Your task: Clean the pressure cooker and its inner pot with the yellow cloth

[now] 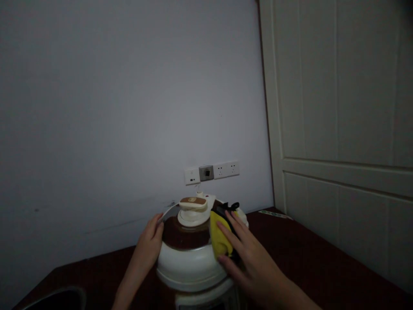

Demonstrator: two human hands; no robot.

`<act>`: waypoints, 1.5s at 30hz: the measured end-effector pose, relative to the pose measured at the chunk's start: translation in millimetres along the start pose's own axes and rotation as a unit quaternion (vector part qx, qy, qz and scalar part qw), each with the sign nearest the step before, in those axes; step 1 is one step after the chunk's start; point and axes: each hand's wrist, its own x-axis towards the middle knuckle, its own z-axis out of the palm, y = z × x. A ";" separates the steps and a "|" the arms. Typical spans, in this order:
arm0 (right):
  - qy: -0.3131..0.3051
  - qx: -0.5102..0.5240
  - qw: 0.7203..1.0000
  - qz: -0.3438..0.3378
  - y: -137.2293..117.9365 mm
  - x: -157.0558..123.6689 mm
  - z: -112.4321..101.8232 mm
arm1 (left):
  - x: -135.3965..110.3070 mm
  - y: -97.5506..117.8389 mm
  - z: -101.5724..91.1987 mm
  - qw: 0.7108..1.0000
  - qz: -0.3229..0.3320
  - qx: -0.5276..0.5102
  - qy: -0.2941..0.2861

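A rounded kitchen appliance (pixel 190 265) with a white body, a dark brown top and a handle with a brown cap stands in front of me. My left hand (pixel 151 241) grips its upper left rim, fingertips by a thin pale strip that curves up toward the handle. With fingers spread, my right hand (pixel 241 247) presses a yellow and black cleaning cloth (pixel 220 237) against the right side of the top. Behind that cloth a white part of the appliance shows. The palm side of each hand is hidden.
A dark red tabletop (pixel 309 249) carries the appliance. Wall sockets (pixel 220 171) sit behind it, and a pale panelled door (pixel 348 202) rises at the right. A flat printed strip (pixel 274 214) lies at the back right. A dark round-rimmed object (pixel 58 299) is cut off at lower left.
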 end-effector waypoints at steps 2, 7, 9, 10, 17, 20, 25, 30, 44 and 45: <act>-0.002 0.017 0.998 0.062 22.2 4.7 -1.7 | 1.1 -6.4 3.7 0.999 -0.024 -0.024 -0.016; -0.043 0.088 0.987 0.131 62.6 56.2 -1.3 | -0.5 -8.8 7.8 0.997 -0.028 -0.059 -0.033; -0.081 0.129 0.980 0.126 74.1 80.1 2.0 | -1.6 -6.4 7.7 0.997 -0.033 -0.065 -0.030; -0.101 0.151 0.976 0.124 79.3 89.6 4.2 | -2.0 -5.2 7.6 0.997 -0.035 -0.067 -0.029; -0.090 0.132 0.969 0.187 86.3 91.0 10.2 | -1.7 -4.3 7.9 0.997 -0.035 -0.069 -0.027; -0.032 0.089 0.977 0.193 69.8 74.1 6.5 | -1.2 -3.8 7.7 0.997 -0.034 -0.068 -0.031; 0.057 0.046 0.985 0.159 40.1 33.8 4.3 | -1.2 -1.2 7.0 0.997 -0.037 -0.063 -0.028; 0.065 0.043 0.990 0.116 27.5 15.5 -1.2 | -1.4 -2.3 7.2 0.997 -0.038 -0.061 -0.033; -0.220 0.300 0.889 0.268 111.9 183.8 61.7 | -2.4 -3.2 5.9 0.996 -0.058 -0.063 -0.036; -0.225 0.303 0.888 0.263 111.7 183.1 63.8 | -2.5 -3.2 5.9 0.996 -0.059 -0.064 -0.035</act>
